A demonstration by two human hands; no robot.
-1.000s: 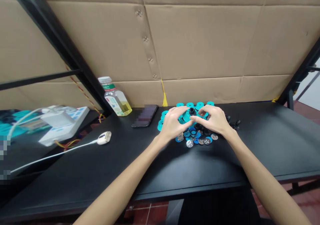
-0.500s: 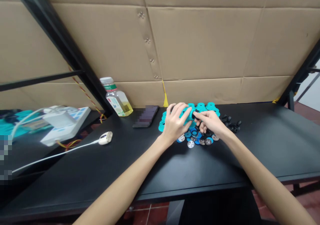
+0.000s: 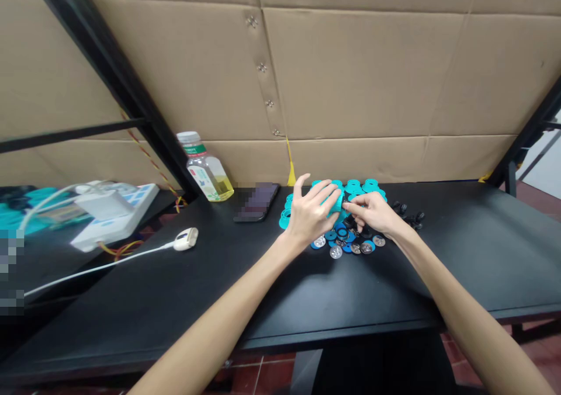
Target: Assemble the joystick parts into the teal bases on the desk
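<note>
So there are two hands, both right of the phone [image 3: 268, 195]. Left hand [image 3: 309, 211] is wrapped around one teal part [image 3: 336, 201], also right of the phone. Right hand [image 3: 366, 211] has thumb and finger pinched up at that part's right end, though it's too small to tell what they've actually got. Further stuff right of the phone: at least six metal discs [image 3: 336, 253], several blue rings [image 3: 330, 235], plus teal rings [image 3: 354, 191] and black parts [image 3: 414, 220] too overlapped to count. Left of it on the tabletop [image 3: 482, 243]: one bottle [image 3: 205, 172], one white plug [image 3: 186, 239].

Black table [image 3: 144, 301] — teal rings [image 3: 284, 223], metal discs [image 3: 336, 253], phone [image 3: 258, 202], bottle [image 3: 210, 179].
</note>
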